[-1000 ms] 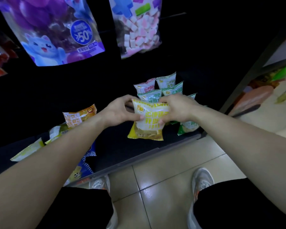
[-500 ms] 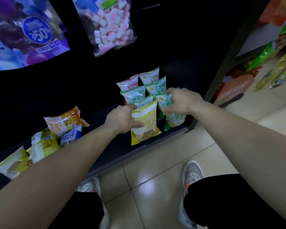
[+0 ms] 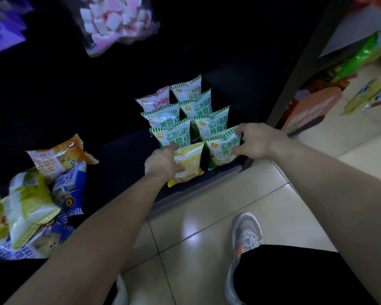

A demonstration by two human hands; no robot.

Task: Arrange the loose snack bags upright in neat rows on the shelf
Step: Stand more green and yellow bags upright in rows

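On the dark bottom shelf (image 3: pixel 128 155), several small snack bags stand upright in two rows at the right end. My left hand (image 3: pixel 163 161) grips a yellow bag (image 3: pixel 190 160) at the front of the left row. My right hand (image 3: pixel 255 139) holds the front green bag (image 3: pixel 221 148) of the right row by its right edge. Behind them stand more green bags (image 3: pixel 171 134) and a red bag (image 3: pixel 156 100). A loose pile lies at the left: an orange bag (image 3: pixel 59 155), a blue bag (image 3: pixel 69 186) and a yellow-green bag (image 3: pixel 29 205).
A shelf upright (image 3: pixel 295 84) stands right of the rows. A marshmallow bag (image 3: pixel 117 20) hangs above. More goods (image 3: pixel 312 106) sit on the neighbouring rack at the right. My shoe (image 3: pixel 244 236) rests on the tiled floor (image 3: pixel 207 216) below the shelf edge.
The yellow bag went from both hands down onto the shelf at the front of the left row. My right hand let go of it and moved to the front green bag.
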